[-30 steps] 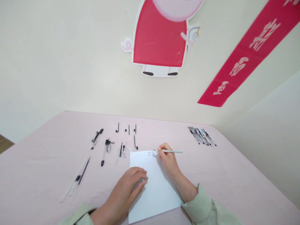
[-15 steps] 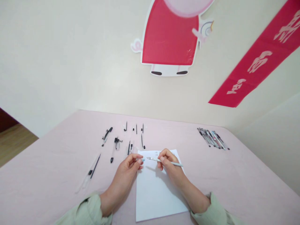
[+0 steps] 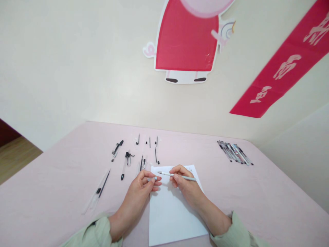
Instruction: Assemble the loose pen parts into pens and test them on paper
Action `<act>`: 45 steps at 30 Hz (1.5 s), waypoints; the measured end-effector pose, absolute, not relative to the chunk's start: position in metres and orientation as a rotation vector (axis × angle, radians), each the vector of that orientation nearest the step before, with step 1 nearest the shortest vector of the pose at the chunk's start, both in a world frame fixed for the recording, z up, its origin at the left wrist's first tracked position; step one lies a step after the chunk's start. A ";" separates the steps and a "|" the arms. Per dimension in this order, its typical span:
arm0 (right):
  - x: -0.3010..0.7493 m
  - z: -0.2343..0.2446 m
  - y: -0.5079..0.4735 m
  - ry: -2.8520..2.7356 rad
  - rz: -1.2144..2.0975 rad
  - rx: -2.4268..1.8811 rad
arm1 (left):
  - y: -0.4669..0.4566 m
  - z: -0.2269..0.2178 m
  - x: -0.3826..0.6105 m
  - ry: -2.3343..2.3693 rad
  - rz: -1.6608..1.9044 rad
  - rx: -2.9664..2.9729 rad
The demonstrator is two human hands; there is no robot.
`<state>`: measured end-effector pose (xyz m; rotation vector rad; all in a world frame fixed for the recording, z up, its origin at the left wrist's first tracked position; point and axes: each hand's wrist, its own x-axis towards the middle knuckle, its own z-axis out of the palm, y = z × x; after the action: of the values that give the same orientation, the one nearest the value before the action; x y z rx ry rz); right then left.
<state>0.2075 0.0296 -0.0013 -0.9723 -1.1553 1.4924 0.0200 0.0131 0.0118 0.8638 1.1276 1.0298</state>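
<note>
White pen (image 3: 180, 177) gripped in right hand (image 3: 187, 188); left hand (image 3: 141, 189) pinches 1 pale cap (image 3: 153, 178) above paper sheet (image 3: 172, 219).

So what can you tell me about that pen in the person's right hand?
The pen is slim, with a whitish, plastic-looking barrel and a bare pointed tip. The right hand pinches it near the front, nearly level, above the white paper sheet. Its tip points toward the left hand, which holds a small pale blue cap just short of it.
</note>
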 end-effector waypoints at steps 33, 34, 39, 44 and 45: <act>0.210 -0.002 0.039 -0.812 1.574 -0.847 | 0.010 0.012 0.013 1.286 1.014 1.558; 0.210 -0.002 0.038 -0.823 1.574 -0.857 | 0.010 0.012 0.013 1.290 1.015 1.563; 0.207 0.001 0.036 -0.917 1.532 -0.932 | 0.010 0.010 0.014 1.277 1.018 1.586; 0.206 -0.001 0.034 -1.112 1.476 -0.993 | 0.010 0.010 0.014 1.268 0.949 1.615; 0.207 -0.002 0.033 -1.150 1.475 -0.997 | 0.010 0.010 0.013 1.261 0.938 1.618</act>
<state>0.2066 0.0334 -0.0017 -0.9971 -1.1503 1.4753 0.0134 0.0100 0.0096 1.6175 1.2613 0.9376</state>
